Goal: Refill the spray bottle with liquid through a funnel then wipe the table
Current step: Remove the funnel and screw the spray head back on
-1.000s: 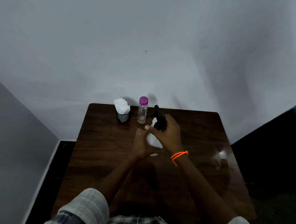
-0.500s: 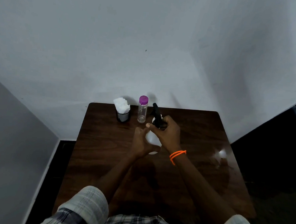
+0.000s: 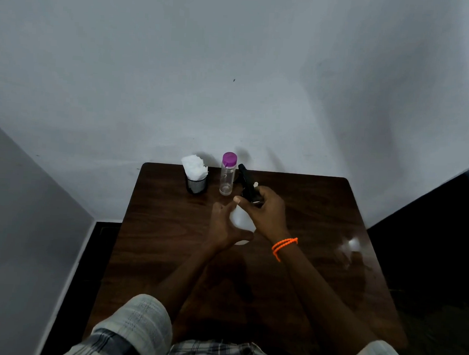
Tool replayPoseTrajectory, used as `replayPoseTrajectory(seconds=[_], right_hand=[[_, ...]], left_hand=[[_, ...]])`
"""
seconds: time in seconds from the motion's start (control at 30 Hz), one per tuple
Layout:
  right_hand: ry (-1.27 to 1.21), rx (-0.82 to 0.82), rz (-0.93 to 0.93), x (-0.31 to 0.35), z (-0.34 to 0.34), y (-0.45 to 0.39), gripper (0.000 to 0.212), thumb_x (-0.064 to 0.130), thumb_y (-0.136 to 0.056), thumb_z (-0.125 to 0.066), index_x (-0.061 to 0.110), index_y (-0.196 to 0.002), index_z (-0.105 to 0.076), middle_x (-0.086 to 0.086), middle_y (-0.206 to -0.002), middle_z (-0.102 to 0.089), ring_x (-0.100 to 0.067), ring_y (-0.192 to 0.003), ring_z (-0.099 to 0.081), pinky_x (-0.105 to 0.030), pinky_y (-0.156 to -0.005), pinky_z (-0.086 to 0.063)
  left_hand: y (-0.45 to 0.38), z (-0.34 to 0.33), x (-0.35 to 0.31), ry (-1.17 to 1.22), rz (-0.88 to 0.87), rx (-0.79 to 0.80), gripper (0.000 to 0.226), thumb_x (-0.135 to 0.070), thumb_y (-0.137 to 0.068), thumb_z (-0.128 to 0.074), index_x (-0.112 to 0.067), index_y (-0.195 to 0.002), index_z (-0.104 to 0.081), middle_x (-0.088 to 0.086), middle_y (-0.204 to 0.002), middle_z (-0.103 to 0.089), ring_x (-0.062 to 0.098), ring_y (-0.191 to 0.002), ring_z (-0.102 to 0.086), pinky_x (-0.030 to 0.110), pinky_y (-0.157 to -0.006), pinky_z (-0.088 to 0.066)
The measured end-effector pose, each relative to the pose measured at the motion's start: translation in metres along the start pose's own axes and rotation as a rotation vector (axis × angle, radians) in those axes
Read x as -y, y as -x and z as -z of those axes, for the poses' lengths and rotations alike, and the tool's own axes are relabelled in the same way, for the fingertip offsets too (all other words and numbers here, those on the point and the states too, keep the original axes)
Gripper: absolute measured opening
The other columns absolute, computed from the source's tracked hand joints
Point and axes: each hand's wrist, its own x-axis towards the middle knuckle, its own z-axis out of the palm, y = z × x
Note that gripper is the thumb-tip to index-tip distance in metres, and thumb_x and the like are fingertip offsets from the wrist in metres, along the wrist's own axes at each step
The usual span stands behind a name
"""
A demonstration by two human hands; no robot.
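A white spray bottle (image 3: 240, 219) with a black trigger head (image 3: 247, 185) stands on the dark wooden table (image 3: 322, 210). My left hand (image 3: 225, 226) grips the white body from the left. My right hand (image 3: 266, 215), with an orange band at the wrist, curls round the black head from the right. A clear bottle with a purple cap (image 3: 227, 174) stands just behind, near the wall. I see no funnel.
A black mesh holder stuffed with white tissues (image 3: 196, 175) stands at the back left of the table. A bright reflection (image 3: 352, 245) lies on the table's right side. A grey wall rises right behind the table.
The black head has shifted slightly in my right hand's grip; both hands stay on the spray bottle in the same place.
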Motion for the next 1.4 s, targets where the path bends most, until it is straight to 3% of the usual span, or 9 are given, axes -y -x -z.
replayPoseTrajectory(seconds=[0.17, 0.43, 0.53, 0.63, 0.77, 1.0, 1.1, 1.23, 1.4], right_hand=[[0.164, -0.104, 0.055, -0.002, -0.008, 0.002, 0.041, 0.049, -0.076, -0.084, 0.014, -0.083, -0.064, 0.001, -0.08, -0.063, -0.012, -0.073, -0.06, -0.025, -0.064, -0.047], [0.252, -0.2, 0.064, 0.001, -0.02, 0.009, 0.057, 0.065, -0.075, -0.077, 0.016, -0.076, -0.049, 0.004, -0.08, -0.051, -0.015, -0.072, -0.053, -0.03, -0.065, -0.045], [0.156, -0.12, 0.075, 0.004, -0.015, 0.005, 0.049, 0.054, -0.07, -0.086, 0.02, -0.082, -0.054, 0.01, -0.082, -0.052, -0.012, -0.078, -0.055, -0.024, -0.07, -0.046], [-0.009, -0.018, 0.054, 0.008, -0.012, 0.006, 0.037, 0.029, -0.074, -0.089, 0.027, -0.1, -0.063, 0.019, -0.094, -0.061, -0.009, -0.093, -0.063, -0.017, -0.077, -0.048], [-0.029, -0.03, 0.009, 0.002, -0.013, 0.004, 0.021, 0.015, -0.079, -0.084, 0.014, -0.097, -0.072, -0.001, -0.096, -0.072, -0.014, -0.092, -0.068, -0.023, -0.079, -0.05], [-0.009, -0.089, -0.045, -0.002, -0.011, 0.005, 0.035, 0.032, -0.069, -0.093, 0.014, -0.086, -0.068, 0.002, -0.084, -0.071, -0.004, -0.078, -0.066, -0.014, -0.068, -0.05], [-0.032, -0.085, -0.047, -0.004, -0.012, 0.006, 0.04, 0.038, -0.067, -0.093, 0.019, -0.09, -0.066, 0.002, -0.089, -0.071, -0.007, -0.083, -0.068, -0.021, -0.074, -0.055], [-0.053, -0.028, -0.025, -0.005, -0.012, 0.007, 0.035, 0.02, -0.076, -0.087, 0.018, -0.107, -0.07, 0.003, -0.103, -0.073, -0.011, -0.098, -0.068, -0.024, -0.084, -0.053], [-0.059, -0.068, -0.081, -0.004, -0.013, 0.006, 0.033, 0.026, -0.071, -0.092, 0.012, -0.088, -0.067, 0.001, -0.087, -0.072, -0.008, -0.081, -0.069, -0.021, -0.072, -0.054]], left_hand=[[0.003, -0.004, -0.002, 0.004, -0.014, -0.06, 0.097, -0.031, -0.047, -0.102, -0.011, -0.133, -0.061, 0.006, -0.109, -0.045, 0.014, -0.097, -0.048, 0.018, -0.078, -0.043], [0.008, -0.005, -0.01, 0.064, -0.038, -0.157, 0.075, -0.031, -0.055, -0.098, -0.014, -0.121, -0.065, 0.002, -0.104, -0.043, 0.001, -0.084, -0.045, 0.005, -0.069, -0.036], [0.007, -0.003, -0.007, 0.061, -0.055, -0.153, 0.081, -0.045, -0.049, -0.094, -0.01, -0.117, -0.067, 0.006, -0.106, -0.048, 0.005, -0.087, -0.047, 0.01, -0.072, -0.038], [0.004, -0.002, -0.006, 0.07, -0.051, -0.145, 0.073, -0.026, -0.053, -0.1, -0.006, -0.115, -0.066, 0.006, -0.106, -0.046, 0.001, -0.086, -0.043, 0.003, -0.072, -0.036], [0.001, 0.001, -0.006, 0.073, -0.069, -0.117, 0.081, -0.029, -0.049, -0.101, -0.015, -0.12, -0.066, 0.007, -0.108, -0.047, 0.005, -0.089, -0.046, 0.0, -0.073, -0.036], [0.005, 0.0, -0.007, 0.016, -0.026, -0.075, 0.089, -0.033, -0.05, -0.101, -0.015, -0.128, -0.061, 0.005, -0.109, -0.042, 0.014, -0.096, -0.046, 0.026, -0.077, -0.044], [0.006, -0.001, -0.008, 0.009, -0.015, -0.074, 0.086, -0.034, -0.05, -0.101, -0.012, -0.124, -0.064, 0.006, -0.111, -0.044, 0.016, -0.097, -0.049, 0.023, -0.078, -0.041], [0.007, -0.001, -0.008, 0.025, -0.032, -0.11, 0.082, -0.034, -0.05, -0.1, -0.016, -0.122, -0.067, 0.005, -0.113, -0.048, 0.012, -0.097, -0.052, 0.02, -0.079, -0.046], [0.008, 0.0, -0.008, 0.009, -0.007, -0.085, 0.087, -0.034, -0.05, -0.1, -0.015, -0.126, -0.063, 0.008, -0.112, -0.046, 0.016, -0.097, -0.051, 0.025, -0.079, -0.047]])
